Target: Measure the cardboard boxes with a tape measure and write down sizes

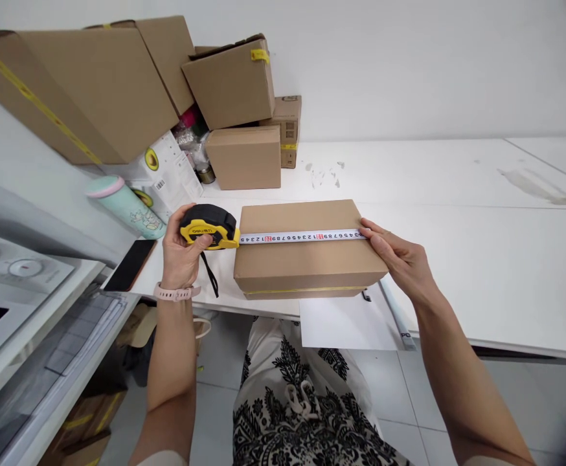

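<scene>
My left hand [179,249] is wrapped round a yellow and black tape measure [208,226], thumb on its side. A black wrist strap dangles below the case. The white blade [302,237] is pulled out and lies across the top of a brown cardboard box [307,262], from its left edge to its right. At the box's right edge my right hand [402,255] pinches the blade's end between thumb and fingers, touching the box corner. The blade's hook is hidden under my fingers. Beneath the box's front edge a yellow strip of tape shows.
More cardboard boxes [244,158] are stacked at the back left. A mint green tumbler [130,207] leans near a phone-like dark slab [130,265]. White paper [351,323] overhangs the table's front edge. A microwave [15,272] stands on a shelf at left.
</scene>
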A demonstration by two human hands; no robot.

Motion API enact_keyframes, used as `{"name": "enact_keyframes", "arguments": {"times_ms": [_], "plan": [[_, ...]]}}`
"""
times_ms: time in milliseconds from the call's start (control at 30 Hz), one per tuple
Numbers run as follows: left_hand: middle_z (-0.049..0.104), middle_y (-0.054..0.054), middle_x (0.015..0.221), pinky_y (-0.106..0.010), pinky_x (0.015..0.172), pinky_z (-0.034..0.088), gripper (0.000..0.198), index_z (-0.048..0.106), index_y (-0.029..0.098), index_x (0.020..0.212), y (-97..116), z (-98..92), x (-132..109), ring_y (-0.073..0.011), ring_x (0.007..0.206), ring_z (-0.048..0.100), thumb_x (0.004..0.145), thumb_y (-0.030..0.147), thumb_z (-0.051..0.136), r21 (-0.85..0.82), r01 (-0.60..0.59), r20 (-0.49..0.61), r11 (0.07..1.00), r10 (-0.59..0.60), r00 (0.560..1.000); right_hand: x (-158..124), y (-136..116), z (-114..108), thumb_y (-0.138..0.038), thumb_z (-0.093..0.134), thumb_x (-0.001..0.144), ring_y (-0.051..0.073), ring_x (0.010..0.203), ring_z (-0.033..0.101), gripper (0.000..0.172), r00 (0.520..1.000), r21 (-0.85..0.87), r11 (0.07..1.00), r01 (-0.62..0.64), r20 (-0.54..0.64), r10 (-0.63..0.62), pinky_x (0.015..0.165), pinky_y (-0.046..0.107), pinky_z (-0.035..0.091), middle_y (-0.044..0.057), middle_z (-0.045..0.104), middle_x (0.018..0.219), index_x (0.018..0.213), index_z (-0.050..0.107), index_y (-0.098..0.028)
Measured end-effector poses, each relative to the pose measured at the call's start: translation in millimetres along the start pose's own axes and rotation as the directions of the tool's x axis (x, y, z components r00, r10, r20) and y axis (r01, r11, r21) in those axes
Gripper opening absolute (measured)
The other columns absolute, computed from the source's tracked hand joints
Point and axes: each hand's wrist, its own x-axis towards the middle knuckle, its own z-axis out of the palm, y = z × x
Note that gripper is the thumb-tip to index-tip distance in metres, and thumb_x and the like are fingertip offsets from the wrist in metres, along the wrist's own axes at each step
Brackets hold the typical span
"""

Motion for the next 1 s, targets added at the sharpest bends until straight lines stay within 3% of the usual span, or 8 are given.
{"name": "enact_keyframes", "arguments": {"times_ms": [400,767,1000], "plan": [[0.070,-0.002,0.106,-0.023,0.084,0.054,0.064,0.067,0.025,0.116,-2.7,-22.6,-3.3,-0.0145,0.090,0.067,0.057,0.029,0.094,-0.031,0.023,-0.043,0.999,-0.024,0.999,0.4,0.7,6.7,-0.040,0.063,0.093,0.026,0.135,0.054,0.023,1.000,-0.010,1.000,0.002,-0.001,-0.002,0.119,0.050,0.038,0.001,0.068,0.131,0.110,0.077,-0.031],[0.070,-0.003,0.109,-0.024,0.086,0.055,0.067,0.067,0.026,0.117,-1.4,-20.4,-4.5,-0.0169,0.096,0.068,0.056,0.033,0.094,-0.004,0.024,-0.065,1.000,-0.025,0.998,-1.5,0.9,9.0,-0.042,0.063,0.093,0.027,0.134,0.054,0.024,0.999,-0.017,1.000,-0.012,-0.039,0.012,0.118,0.049,0.039,0.000,0.067,0.134,0.108,0.077,-0.031],[0.070,0.000,0.107,-0.021,0.085,0.054,0.064,0.069,0.027,0.115,-2.4,-21.3,-3.6,-0.0133,0.092,0.067,0.057,0.027,0.094,-0.065,0.035,-0.037,0.997,-0.038,0.999,-1.7,2.1,8.7,-0.042,0.063,0.093,0.027,0.134,0.054,0.024,0.999,-0.019,1.000,-0.006,-0.039,0.005,0.117,0.049,0.040,0.001,0.067,0.134,0.108,0.077,-0.030]]}}
